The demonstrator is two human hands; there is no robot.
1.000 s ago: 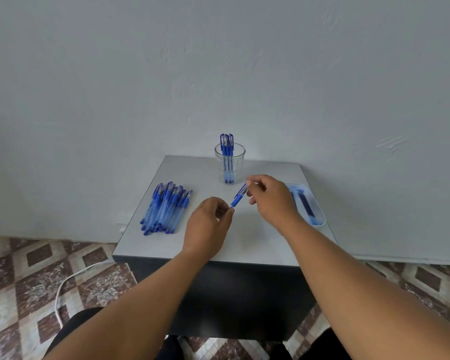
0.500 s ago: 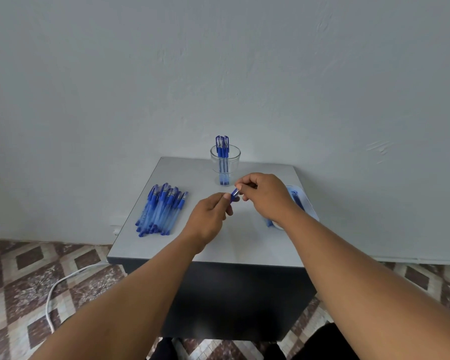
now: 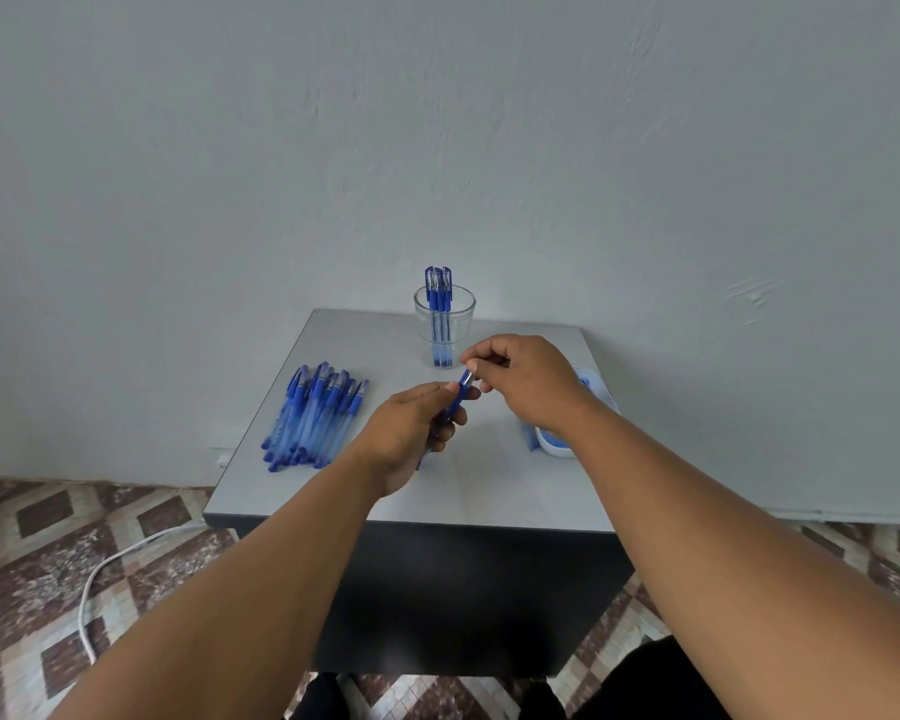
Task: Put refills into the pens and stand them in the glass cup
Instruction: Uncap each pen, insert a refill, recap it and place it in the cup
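Above the middle of the small grey table (image 3: 489, 485), my left hand (image 3: 411, 433) grips a blue pen (image 3: 461, 389) by its lower barrel. My right hand (image 3: 526, 381) pinches the pen's upper end with thumb and fingertips. Most of the pen is hidden inside my left hand. The glass cup (image 3: 444, 324) stands at the back of the table with a few blue capped pens upright in it. Several blue pens (image 3: 315, 415) lie in a pile on the left of the table.
A white tray (image 3: 557, 444) with blue items sits at the table's right edge, mostly hidden behind my right forearm. A white cable (image 3: 110, 569) runs over the patterned tile floor on the left. A plain wall stands right behind the table.
My hands have come together. My left hand, which was apart from the pen a second ago, now grips its lower barrel, while my right hand keeps pinching the top.
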